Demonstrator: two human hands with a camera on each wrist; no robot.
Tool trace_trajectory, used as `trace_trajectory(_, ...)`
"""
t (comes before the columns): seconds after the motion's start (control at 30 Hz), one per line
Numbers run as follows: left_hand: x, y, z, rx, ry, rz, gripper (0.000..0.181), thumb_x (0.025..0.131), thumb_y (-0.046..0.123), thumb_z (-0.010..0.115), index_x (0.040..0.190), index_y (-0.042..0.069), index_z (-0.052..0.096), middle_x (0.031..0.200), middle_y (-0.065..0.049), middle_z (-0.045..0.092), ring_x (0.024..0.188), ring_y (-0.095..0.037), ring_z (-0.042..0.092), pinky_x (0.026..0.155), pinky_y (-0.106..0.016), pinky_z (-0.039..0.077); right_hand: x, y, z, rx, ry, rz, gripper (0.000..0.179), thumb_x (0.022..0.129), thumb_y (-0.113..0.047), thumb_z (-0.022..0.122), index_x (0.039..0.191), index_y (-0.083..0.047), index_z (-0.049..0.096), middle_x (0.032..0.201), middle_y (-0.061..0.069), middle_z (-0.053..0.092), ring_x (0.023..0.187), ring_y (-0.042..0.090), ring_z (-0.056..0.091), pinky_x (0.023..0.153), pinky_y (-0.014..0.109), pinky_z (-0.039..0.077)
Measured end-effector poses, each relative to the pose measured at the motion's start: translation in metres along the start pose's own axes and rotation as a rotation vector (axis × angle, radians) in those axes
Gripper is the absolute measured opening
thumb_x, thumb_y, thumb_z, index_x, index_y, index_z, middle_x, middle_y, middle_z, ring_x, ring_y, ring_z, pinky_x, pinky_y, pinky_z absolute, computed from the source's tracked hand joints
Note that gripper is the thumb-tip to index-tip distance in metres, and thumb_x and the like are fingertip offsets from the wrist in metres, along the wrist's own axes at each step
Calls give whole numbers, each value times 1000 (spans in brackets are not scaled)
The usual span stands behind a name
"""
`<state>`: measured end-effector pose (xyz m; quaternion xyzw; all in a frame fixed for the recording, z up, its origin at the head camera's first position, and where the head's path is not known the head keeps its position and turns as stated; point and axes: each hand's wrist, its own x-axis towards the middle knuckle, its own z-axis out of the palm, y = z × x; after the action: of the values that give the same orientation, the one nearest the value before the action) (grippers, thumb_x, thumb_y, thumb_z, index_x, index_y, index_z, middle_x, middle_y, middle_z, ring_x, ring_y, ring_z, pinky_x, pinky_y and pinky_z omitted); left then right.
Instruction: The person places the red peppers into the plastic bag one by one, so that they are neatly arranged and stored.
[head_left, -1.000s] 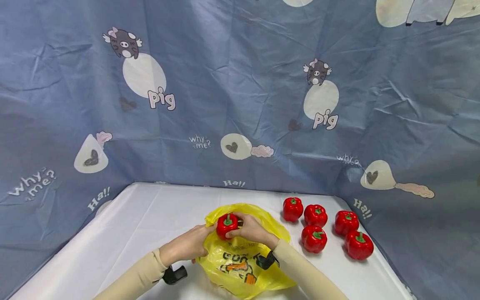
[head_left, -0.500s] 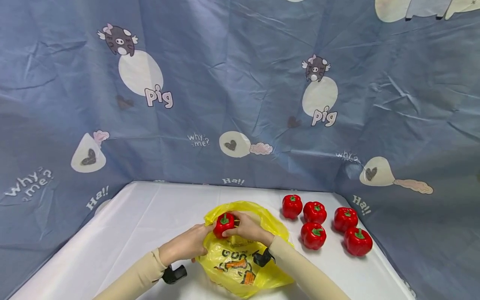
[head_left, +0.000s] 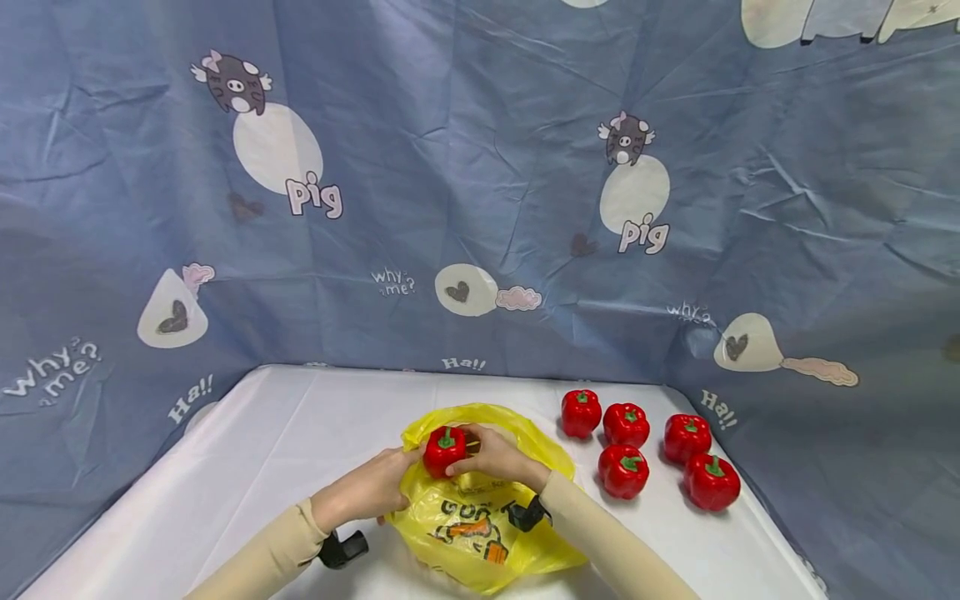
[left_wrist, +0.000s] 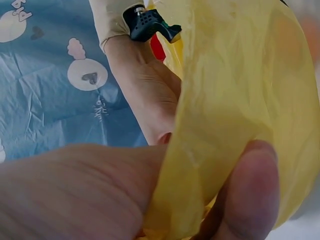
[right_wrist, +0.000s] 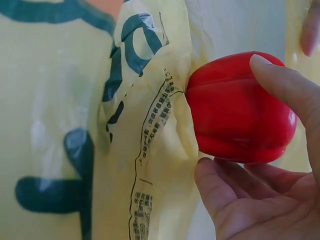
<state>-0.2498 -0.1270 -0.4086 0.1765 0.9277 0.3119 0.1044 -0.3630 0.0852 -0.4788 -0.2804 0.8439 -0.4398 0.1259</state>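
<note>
A yellow plastic bag (head_left: 450,546) with printed letters lies with its mouth spread on the white table. My left hand (head_left: 366,485) grips the bag's left rim; in the left wrist view the film (left_wrist: 230,90) runs between thumb (left_wrist: 252,190) and fingers. Within the bag's mouth, my right hand (head_left: 495,457) holds a red bell pepper (head_left: 444,450) with a green stem. The right wrist view shows the pepper (right_wrist: 240,110) between the right thumb (right_wrist: 285,82) and the fingers below it, with bag film beside it. The bag's inside is mostly hidden.
Several red bell peppers (head_left: 622,472) stand on the white table (head_left: 315,417) right of the bag, some near its right edge. A blue printed curtain (head_left: 375,208) hangs behind and along both sides. Each wrist carries a small black camera (head_left: 342,550).
The right hand stays round the pepper and the left hand stays on the bag's rim. The head view has shifted slightly; hands, bag and pepper look nearly still.
</note>
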Motion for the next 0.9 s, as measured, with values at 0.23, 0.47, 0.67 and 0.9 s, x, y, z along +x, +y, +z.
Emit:
trace_trajectory(0.23,-1,3,-1,3,18,7,80,71,-13,68,144,-7,37,133,-36,45,41,-15,53,36,-28,50,-11,1,-11,53,-46,16,75,81,-26,78,143,-4,42,133,14,57,119,28,59,97,37,54)
trace_trajectory(0.47,1,4,-2,5,7,-16,79,72,-13,69,144,-5,38,132,-35,47,41,-17,54,36,-29,50,-29,-3,-29,92,-84,45,80,83,-29,76,147,-5,36,137,16,54,125,33,54,101,43,51)
trace_trajectory(0.67,2,6,-2,21,5,-29,78,73,-12,70,144,-6,39,131,-33,48,40,-17,53,36,-29,50,-39,-8,-37,113,-108,21,77,85,-25,74,148,-7,34,141,21,49,127,37,51,103,44,50)
trace_trajectory(0.9,3,7,0,25,1,-50,76,73,-11,70,143,-5,41,131,-33,49,41,-17,54,36,-29,50,-54,-3,-35,164,-112,3,77,85,-23,74,149,-10,32,141,22,47,129,38,49,106,44,47)
